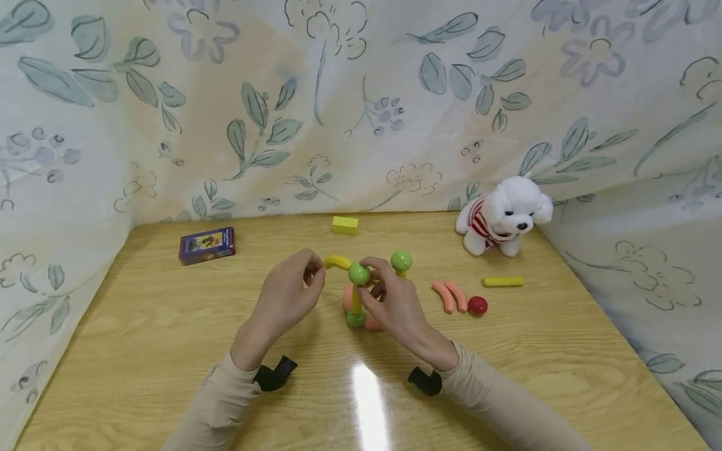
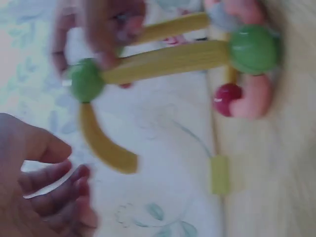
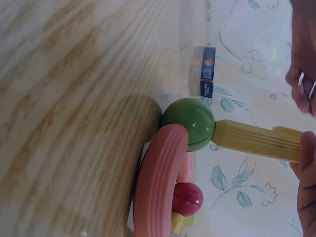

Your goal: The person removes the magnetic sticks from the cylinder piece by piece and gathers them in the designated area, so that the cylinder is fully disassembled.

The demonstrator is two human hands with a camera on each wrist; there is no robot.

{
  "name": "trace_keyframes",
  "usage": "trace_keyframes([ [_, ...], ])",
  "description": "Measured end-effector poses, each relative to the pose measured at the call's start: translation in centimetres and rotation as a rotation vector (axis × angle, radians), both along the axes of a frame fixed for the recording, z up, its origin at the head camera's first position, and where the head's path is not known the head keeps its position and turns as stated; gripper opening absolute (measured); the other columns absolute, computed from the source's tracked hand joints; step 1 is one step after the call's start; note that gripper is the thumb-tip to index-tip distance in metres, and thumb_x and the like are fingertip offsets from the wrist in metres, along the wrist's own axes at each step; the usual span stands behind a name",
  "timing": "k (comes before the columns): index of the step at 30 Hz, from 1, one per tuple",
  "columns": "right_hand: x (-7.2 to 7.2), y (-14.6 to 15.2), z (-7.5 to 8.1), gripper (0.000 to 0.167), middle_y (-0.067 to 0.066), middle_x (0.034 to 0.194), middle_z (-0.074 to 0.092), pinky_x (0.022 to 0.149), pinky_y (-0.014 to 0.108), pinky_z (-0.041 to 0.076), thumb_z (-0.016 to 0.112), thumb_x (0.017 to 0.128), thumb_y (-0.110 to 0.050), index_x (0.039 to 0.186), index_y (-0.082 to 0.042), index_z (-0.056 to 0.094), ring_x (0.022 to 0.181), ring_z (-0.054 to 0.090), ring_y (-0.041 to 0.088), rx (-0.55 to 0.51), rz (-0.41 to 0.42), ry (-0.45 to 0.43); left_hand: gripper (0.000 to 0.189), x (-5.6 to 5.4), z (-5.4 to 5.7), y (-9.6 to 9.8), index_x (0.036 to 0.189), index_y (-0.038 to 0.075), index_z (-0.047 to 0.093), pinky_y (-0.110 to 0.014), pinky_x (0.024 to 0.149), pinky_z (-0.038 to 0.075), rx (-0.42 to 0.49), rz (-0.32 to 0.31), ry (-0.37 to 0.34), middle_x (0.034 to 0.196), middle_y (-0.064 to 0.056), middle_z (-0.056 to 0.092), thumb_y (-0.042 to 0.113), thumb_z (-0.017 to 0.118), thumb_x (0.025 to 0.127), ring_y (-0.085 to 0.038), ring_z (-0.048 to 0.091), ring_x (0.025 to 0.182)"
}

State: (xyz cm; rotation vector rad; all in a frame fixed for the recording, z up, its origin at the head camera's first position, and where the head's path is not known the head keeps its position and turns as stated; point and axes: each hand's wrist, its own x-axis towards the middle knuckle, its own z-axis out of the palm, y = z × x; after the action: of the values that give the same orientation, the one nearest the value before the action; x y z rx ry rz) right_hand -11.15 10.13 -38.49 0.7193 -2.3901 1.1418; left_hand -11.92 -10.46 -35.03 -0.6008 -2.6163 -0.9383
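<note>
One box [image 1: 207,246] sits at left on the worktop [image 1: 141,326], bare wood between it and the raised left hand [image 1: 290,288], whose loosely bent fingers hold nothing. Centre, the right hand [image 1: 397,307] pinches the standing toy frame [image 1: 356,300] near its top; one yellow block [image 1: 345,225] lies by the back edge. Rightward: two loose pink pieces [image 1: 455,295], one loose red ball [image 1: 477,305], one plush dog [image 1: 504,216], one loose yellow rod [image 1: 502,282].

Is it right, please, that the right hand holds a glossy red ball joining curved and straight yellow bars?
Nearly: the head view shows the right hand holding a glossy green ball, not red, joining a curved yellow bar and straight yellow bar.
</note>
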Motion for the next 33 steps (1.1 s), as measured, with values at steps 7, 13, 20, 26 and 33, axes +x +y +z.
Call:
trace_keyframes([
  [7,0.1,0.1,0.1,0.042,0.013,0.089,0.073,0.051,0.014,0.047,0.068,0.087,-0.001,0.125,-0.007,0.052,0.058,0.064,0.009,0.001,0.015,0.010,0.035,-1.3,-1.5,0.3,0.121,0.003,0.065,-0.042,0.085,0.051,0.013,-0.042,0.192,0.115,-0.013,0.064,0.002,0.070,0.086,-0.031,0.055,0.105],
  [13,0.1,0.1,0.1,0.043,0.012,0.091,0.073,0.054,0.014,0.048,0.070,0.086,-0.003,0.125,-0.008,0.052,0.061,0.066,0.010,0.015,0.010,0.005,0.026,-1.4,-1.7,0.4,0.112,0.004,0.070,-0.039,0.085,0.053,0.013,-0.064,0.188,0.108,-0.009,0.068,0.006,0.073,0.086,-0.027,0.059,0.102],
  [20,0.1,-0.1,0.1,0.043,0.011,0.088,0.072,0.055,0.014,0.049,0.074,0.085,-0.005,0.123,-0.007,0.054,0.062,0.068,0.012,0.020,0.012,0.029,0.021,-1.6,-2.1,0.6,0.104,0.004,0.070,-0.035,0.078,0.054,0.017,-0.055,0.248,0.101,-0.008,0.068,0.005,0.074,0.083,-0.024,0.060,0.094],
  [26,-0.1,-0.2,0.1,0.041,0.009,0.082,0.071,0.055,0.013,0.050,0.074,0.085,-0.006,0.121,-0.007,0.055,0.062,0.067,0.011,0.036,-0.005,0.059,0.018,-1.7,-2.2,0.6,0.102,0.002,0.071,-0.030,0.074,0.054,0.002,-0.059,0.312,0.099,-0.007,0.068,0.004,0.072,0.084,-0.022,0.062,0.089],
  [33,-0.1,-0.4,0.1,0.040,0.008,0.078,0.071,0.056,0.014,0.050,0.075,0.084,-0.006,0.120,-0.006,0.056,0.059,0.066,0.010,0.035,-0.002,0.069,0.017,-1.6,-2.1,0.5,0.101,0.001,0.071,-0.030,0.073,0.055,0.000,-0.045,0.317,0.098,-0.008,0.068,0.004,0.072,0.084,-0.022,0.062,0.087],
])
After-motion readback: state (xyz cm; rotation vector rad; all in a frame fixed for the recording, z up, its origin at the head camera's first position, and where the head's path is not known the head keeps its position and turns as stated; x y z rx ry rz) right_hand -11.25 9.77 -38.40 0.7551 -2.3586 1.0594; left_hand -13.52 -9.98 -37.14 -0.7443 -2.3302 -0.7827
